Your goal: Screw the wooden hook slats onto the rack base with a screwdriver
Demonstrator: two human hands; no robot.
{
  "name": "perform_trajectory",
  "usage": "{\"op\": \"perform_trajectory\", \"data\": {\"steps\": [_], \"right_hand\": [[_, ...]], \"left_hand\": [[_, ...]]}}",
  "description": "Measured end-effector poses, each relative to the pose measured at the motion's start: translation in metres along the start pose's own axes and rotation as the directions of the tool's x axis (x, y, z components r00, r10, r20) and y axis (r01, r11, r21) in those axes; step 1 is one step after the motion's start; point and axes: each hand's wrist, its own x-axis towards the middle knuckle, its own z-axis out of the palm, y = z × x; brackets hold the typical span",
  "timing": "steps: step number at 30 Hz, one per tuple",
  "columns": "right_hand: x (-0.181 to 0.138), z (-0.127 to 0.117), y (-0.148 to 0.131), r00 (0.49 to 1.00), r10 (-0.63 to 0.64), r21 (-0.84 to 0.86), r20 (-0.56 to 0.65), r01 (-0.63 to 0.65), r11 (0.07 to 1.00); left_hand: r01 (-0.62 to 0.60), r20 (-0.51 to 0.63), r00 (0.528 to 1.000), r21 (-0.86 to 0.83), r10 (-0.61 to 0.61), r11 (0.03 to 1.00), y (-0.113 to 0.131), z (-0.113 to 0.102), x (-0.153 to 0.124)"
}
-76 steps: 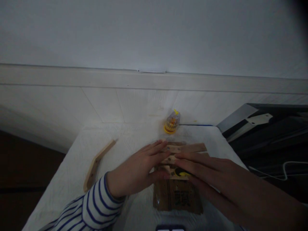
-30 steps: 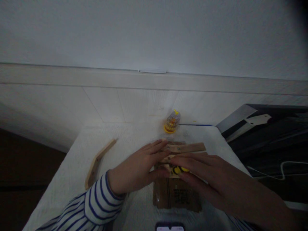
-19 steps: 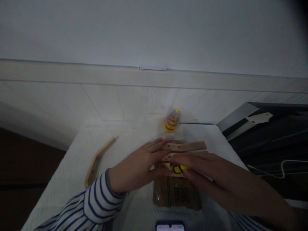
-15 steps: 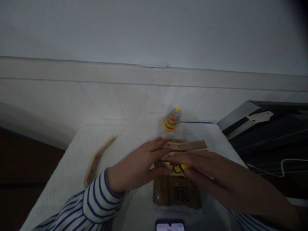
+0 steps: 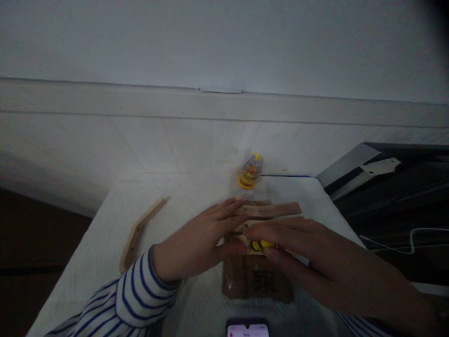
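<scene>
My right hand point(image 5: 298, 243) is closed around a yellow-and-black screwdriver point(image 5: 264, 245), its handle showing between thumb and fingers. The tip is hidden. Under both hands lie several pale wooden strips; the top strip point(image 5: 280, 209) bears two dark screws. My left hand point(image 5: 210, 234) rests flat across the left ends of the strips, fingers stretched and thumb spread, holding them down. A piece of brown cardboard point(image 5: 238, 278) with printed characters lies beneath the wood.
A bent wooden piece point(image 5: 136, 234) lies on the white-covered table point(image 5: 94, 262) at left. Near the wall stands a small clear container with a yellow base point(image 5: 249, 173). A phone point(image 5: 247, 330) is at the front edge. Dark items and a white cable point(image 5: 412, 238) sit to the right.
My right hand and the screwdriver handle have turned slightly, showing a different side of the yellow-and-black handle. The left hand keeps its place on the strips.
</scene>
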Motion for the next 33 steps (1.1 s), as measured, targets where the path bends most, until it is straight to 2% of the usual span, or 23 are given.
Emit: {"op": "perform_trajectory", "data": {"steps": [16, 26, 33], "right_hand": [[-0.0006, 0.0003, -0.0022, 0.999, 0.028, -0.008, -0.015, -0.028, 1.0], [-0.004, 0.0025, 0.0008, 0.997, 0.04, -0.054, -0.066, -0.044, 0.998], [-0.0052, 0.0028, 0.0019, 0.995, 0.083, -0.086, -0.058, -0.088, 0.992]], "left_hand": [[-0.014, 0.0, 1.0, 0.0, 0.014, 1.0, -0.0028, -0.0008, -0.0011], [0.024, 0.008, 1.0, -0.004, -0.024, 1.0, -0.002, -0.0006, -0.0014], [0.012, 0.0, 1.0, -0.019, -0.012, 1.0, -0.0034, 0.0003, -0.002]]}}
